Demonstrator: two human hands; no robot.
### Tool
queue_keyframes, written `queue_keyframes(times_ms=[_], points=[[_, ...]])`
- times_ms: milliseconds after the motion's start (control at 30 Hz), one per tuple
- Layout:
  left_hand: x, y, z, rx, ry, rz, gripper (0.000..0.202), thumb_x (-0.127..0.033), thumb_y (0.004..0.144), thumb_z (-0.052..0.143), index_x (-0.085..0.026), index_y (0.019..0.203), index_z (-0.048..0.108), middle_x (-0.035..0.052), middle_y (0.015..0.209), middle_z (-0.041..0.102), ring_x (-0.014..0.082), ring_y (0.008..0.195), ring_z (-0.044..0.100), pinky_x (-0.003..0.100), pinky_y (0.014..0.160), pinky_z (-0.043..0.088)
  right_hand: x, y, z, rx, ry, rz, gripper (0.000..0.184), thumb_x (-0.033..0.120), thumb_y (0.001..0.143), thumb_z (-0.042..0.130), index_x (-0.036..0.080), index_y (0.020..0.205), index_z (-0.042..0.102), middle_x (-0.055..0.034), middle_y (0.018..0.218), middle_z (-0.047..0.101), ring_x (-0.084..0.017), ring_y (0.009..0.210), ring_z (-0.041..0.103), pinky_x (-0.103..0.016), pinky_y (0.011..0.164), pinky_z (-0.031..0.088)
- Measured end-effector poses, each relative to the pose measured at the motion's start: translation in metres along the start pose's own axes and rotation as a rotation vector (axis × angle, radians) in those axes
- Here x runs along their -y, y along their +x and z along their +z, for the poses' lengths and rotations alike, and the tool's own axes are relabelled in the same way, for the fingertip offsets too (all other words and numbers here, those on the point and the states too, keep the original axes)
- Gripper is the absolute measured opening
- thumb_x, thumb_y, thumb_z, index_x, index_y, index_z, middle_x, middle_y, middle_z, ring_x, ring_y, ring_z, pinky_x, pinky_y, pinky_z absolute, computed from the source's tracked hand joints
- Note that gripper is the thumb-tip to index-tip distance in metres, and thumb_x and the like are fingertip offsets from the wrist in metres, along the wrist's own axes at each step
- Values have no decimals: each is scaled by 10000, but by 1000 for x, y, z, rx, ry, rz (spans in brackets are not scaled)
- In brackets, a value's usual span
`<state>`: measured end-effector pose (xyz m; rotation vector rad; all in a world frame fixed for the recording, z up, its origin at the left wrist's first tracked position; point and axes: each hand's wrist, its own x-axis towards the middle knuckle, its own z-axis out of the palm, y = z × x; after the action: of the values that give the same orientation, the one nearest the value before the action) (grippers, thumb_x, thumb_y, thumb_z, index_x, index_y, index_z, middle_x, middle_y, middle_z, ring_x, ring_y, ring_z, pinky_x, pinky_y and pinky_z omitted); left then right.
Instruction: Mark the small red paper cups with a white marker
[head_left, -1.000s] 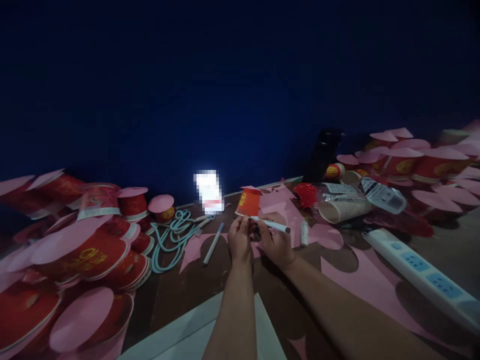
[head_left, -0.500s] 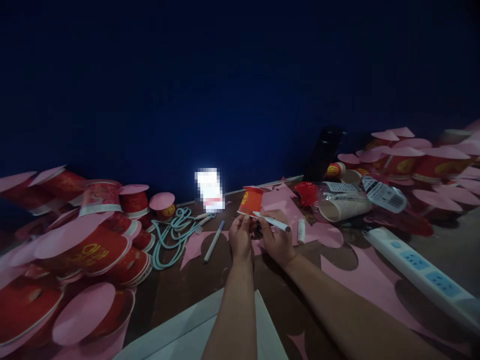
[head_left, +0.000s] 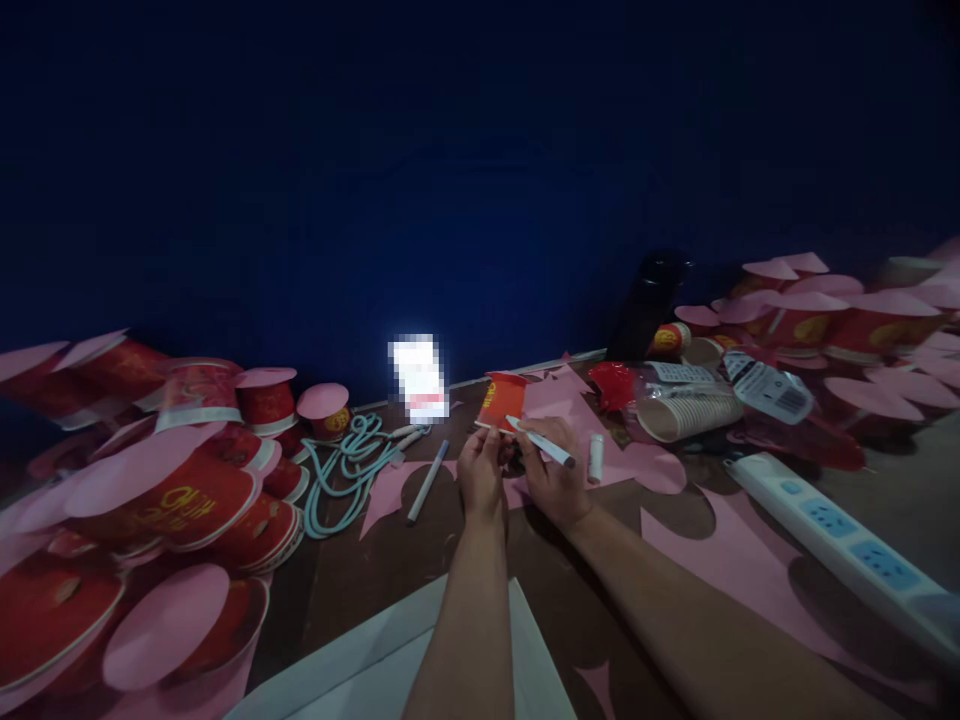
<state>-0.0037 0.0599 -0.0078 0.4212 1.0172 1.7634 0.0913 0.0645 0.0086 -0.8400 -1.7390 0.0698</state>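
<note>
Right now the left hand [head_left: 480, 470] is raised just above the desk [head_left: 375, 570], its grip closed on the lower edge of a small red paper cup [head_left: 501, 400]. The cup stands above the fingertips, leaning a little to the right, with yellow print on its side. It is near the far edge of the desk, in front of the dark blue wall [head_left: 480, 180]. The light is too dim to tell which end of the cup is up.

The right hand [head_left: 551, 482] sits just beside the left, its grip clamped on a white marker [head_left: 541, 443]. The marker slants down to the right, one end against the cup's lower edge and the dark end pointing away.

A second marker [head_left: 427, 483] lies on the desk left of the hands, next to a coil of teal cord [head_left: 346, 465]. A short white tube [head_left: 596, 457] lies just right of the right hand on pink paper offcuts [head_left: 739, 565]. Further right are a sleeve of stacked plain cups [head_left: 686, 412] lying on its side, a white power strip [head_left: 840, 545] and a black bottle [head_left: 649, 300] against the wall.

Heaps of red cups capped with pink discs [head_left: 180, 490] crowd the left side, and more fill the far right. A bright blurred screen [head_left: 418, 378] glows behind the cord, and a pale sheet [head_left: 375, 665] lies under the forearms.
</note>
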Motion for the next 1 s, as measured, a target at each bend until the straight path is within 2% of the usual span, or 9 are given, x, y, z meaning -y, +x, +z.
queue_keyframes(times_ms=[167, 533, 700, 833, 1000], points=[[-2, -2, 1, -1, -17, -19, 333, -374, 607, 745, -129, 805, 638, -12, 619, 610, 52, 486, 515, 175, 504, 376, 1, 0, 1, -13, 6, 22, 86, 205, 880, 509, 201, 913, 588, -54, 843, 661, -189, 816, 597, -394, 797, 451], [-4, -3, 0, -46, -118, -12, 298, -317, 599, 770, -126, 798, 658, 22, 699, 655, 78, 604, 599, 182, 584, 437, 2, 0, -1, -31, 53, 89, 109, 218, 881, 500, 196, 930, 595, -52, 859, 639, -189, 845, 586, -374, 796, 461], [-9, -7, 2, -42, -155, -27, 263, -302, 602, 764, -131, 772, 660, 18, 698, 656, 80, 592, 591, 203, 609, 456, 1, -1, 0, -21, 64, 118, 118, 229, 881, 491, 189, 913, 597, -53, 855, 635, -194, 843, 575, -382, 787, 461], [-10, -8, 4, -28, -154, -43, 246, -306, 588, 768, -138, 717, 642, -7, 641, 622, 68, 552, 557, 202, 591, 450, 2, -2, 1, 1, 63, 90, 110, 228, 881, 498, 192, 898, 601, -49, 846, 651, -187, 838, 589, -385, 820, 452], [-8, -7, 3, -27, -128, -41, 278, -324, 582, 771, -135, 726, 626, -4, 659, 618, 70, 553, 560, 203, 581, 445, 1, -2, 2, 8, -1, 34, 95, 221, 873, 521, 195, 913, 603, -53, 859, 669, -187, 838, 602, -394, 840, 440]])
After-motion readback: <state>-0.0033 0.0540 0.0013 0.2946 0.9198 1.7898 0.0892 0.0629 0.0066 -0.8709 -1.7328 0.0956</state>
